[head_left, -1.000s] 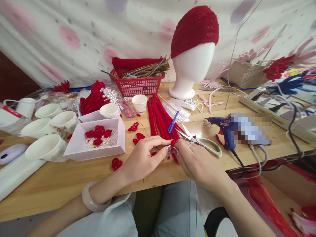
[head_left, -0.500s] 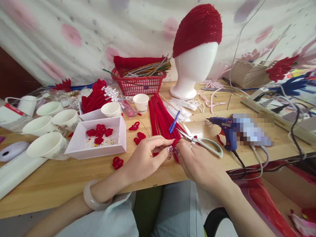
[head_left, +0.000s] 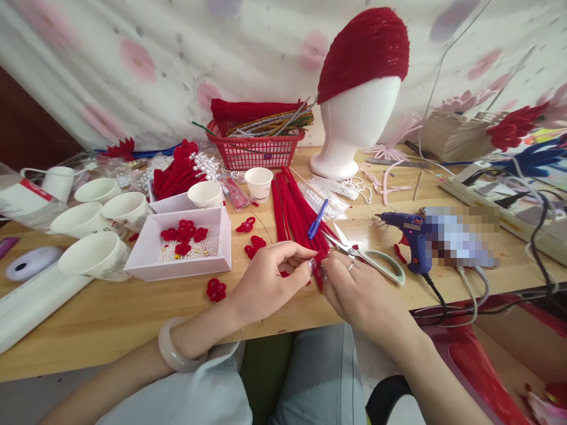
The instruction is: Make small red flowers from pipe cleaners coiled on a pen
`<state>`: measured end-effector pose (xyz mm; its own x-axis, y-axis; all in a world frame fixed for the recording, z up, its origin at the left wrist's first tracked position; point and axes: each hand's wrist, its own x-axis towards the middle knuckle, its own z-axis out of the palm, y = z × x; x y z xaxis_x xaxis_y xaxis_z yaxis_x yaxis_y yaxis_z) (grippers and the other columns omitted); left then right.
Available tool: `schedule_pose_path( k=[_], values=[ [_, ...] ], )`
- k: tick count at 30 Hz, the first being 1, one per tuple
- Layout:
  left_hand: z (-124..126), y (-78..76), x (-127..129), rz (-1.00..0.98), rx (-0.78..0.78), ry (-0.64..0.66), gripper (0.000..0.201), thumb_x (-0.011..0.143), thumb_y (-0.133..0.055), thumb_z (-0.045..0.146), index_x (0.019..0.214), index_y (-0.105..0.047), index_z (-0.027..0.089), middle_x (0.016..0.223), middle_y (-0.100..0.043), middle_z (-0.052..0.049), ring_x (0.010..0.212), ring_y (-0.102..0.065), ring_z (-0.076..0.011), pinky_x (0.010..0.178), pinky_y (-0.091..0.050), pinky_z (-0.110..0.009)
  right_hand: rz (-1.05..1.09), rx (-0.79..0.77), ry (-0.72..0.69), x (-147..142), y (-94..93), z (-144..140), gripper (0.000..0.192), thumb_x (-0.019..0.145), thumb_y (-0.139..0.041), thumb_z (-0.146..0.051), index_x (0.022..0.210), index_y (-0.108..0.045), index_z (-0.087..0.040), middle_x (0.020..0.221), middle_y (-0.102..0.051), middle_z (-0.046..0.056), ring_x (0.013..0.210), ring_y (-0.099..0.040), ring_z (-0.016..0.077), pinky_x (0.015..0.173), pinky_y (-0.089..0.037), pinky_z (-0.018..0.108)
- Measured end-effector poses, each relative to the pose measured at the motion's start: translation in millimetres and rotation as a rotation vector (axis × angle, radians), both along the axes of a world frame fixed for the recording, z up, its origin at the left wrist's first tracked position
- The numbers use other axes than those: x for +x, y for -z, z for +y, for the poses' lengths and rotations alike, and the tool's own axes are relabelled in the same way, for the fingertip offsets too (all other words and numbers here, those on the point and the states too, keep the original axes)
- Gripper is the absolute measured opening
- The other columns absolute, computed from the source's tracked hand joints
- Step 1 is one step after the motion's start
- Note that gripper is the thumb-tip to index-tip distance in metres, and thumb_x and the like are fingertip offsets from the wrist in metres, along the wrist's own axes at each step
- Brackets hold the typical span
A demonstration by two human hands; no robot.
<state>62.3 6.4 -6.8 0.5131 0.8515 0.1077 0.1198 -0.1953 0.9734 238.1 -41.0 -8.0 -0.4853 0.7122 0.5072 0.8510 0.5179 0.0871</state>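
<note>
Though view farther left, hands [head_left: 268, 282] [head_left: 364, 294] still together

Pale bangle [head_left: 167, 349], slim silver ring [head_left: 352, 265], glossy nails [head_left: 312, 264], light blue clothing [head_left: 212, 389]

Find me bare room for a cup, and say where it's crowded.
The widest bare wood lies front left, between the front white box, white roll and left forearm. A small patch shows between the glue gun and the pink strip. Crowded: around the left hand and right hand, with red strips, pen and scissors, and back left, with paper cups.
</note>
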Motion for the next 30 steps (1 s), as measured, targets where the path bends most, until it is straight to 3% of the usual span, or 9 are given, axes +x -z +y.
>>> schedule_pose_path(
  k=[6, 12, 16, 21, 24, 27, 30],
  values=[
    [-1.2, -1.7, 0.0, -0.077, -0.087, 0.085, 0.024, 0.089, -0.061, 0.028, 0.105, -0.07, 0.013, 0.097, -0.077, -0.008, 0.088, -0.072, -0.0182, 0.074, -0.058, -0.025, 0.038, 0.022, -0.038, 0.2, -1.4, -1.7, 0.03, 0.094, -0.036, -0.007, 0.07, -0.046, -0.021, 0.061, -0.052, 0.002, 0.051, -0.043, 0.0172, 0.051, -0.027, 0.029],
    [-2.3, 1.5, -1.3, -0.043, 0.091, 0.076, 0.023, 0.089, -0.055, 0.016, 0.106, -0.069, 0.013, 0.098, -0.076, -0.007, 0.088, -0.072, -0.0162, 0.08, -0.058, -0.026, 0.091, 0.014, -0.048, 1.4, -1.2, -1.9, 0.029, 0.092, -0.035, -0.004, 0.071, -0.047, -0.021, 0.064, -0.051, 0.002, 0.053, -0.042, 0.0167, 0.051, -0.027, 0.03],
    [-2.2, 1.4, 1.7, -0.125, -0.088, 0.063, 0.02, 0.088, -0.055, 0.018, 0.103, -0.068, 0.015, 0.088, -0.075, -0.004, 0.08, -0.072, -0.0148, 0.072, -0.059, -0.024, 0.064, 0.0, -0.021, 2.8, -2.8, -3.4, 0.029, 0.094, -0.036, -0.006, 0.072, -0.048, -0.02, 0.066, -0.052, 0.003, 0.055, -0.045, 0.0178, 0.053, -0.031, 0.03],
    [2.2, -2.6, 5.9, -0.15, -0.418, 0.11, 0.02, 0.086, -0.064, 0.031, 0.075, -0.067, 0.015, 0.068, -0.069, -0.001, 0.067, -0.07, -0.0144, 0.067, -0.059, -0.024, -0.045, -0.04, -0.055, -1.3, 0.7, -4.4, 0.029, 0.099, -0.036, -0.007, 0.079, -0.055, -0.016, 0.073, -0.057, 0.006, 0.063, -0.052, 0.0197, 0.057, -0.035, 0.03],
    [5.4, -2.4, 6.5, -0.133, -0.531, 0.05, 0.027, 0.083, -0.069, 0.033, 0.065, -0.059, 0.016, 0.061, -0.064, 0.001, 0.06, -0.068, -0.014, 0.063, -0.059, -0.025, -0.078, -0.075, -0.061, -3.7, 3.1, -3.6, 0.026, 0.098, -0.039, -0.006, 0.083, -0.057, -0.015, 0.076, -0.059, 0.006, 0.064, -0.053, 0.0195, 0.058, -0.036, 0.03],
    [6.1, 0.1, 5.4, -0.133, -0.534, 0.02, 0.026, 0.083, -0.07, 0.034, 0.068, -0.057, 0.016, 0.062, -0.064, 0.002, 0.058, -0.068, -0.0142, 0.063, -0.06, -0.027, -0.104, -0.078, -0.046, -3.5, 4.0, -2.5, 0.023, 0.097, -0.042, -0.007, 0.084, -0.059, -0.015, 0.077, -0.059, 0.006, 0.066, -0.054, 0.0204, 0.06, -0.036, 0.031],
    [3.2, 3.5, 4.5, -0.073, -0.402, 0.027, 0.021, 0.086, -0.064, 0.034, 0.074, -0.059, 0.017, 0.067, -0.066, 0.001, 0.062, -0.071, -0.0167, 0.064, -0.06, -0.029, -0.118, -0.083, -0.016, -3.0, 4.8, -1.8, 0.022, 0.097, -0.044, -0.011, 0.081, -0.059, -0.016, 0.075, -0.058, 0.005, 0.067, -0.056, 0.0208, 0.06, -0.036, 0.032]
  ],
)
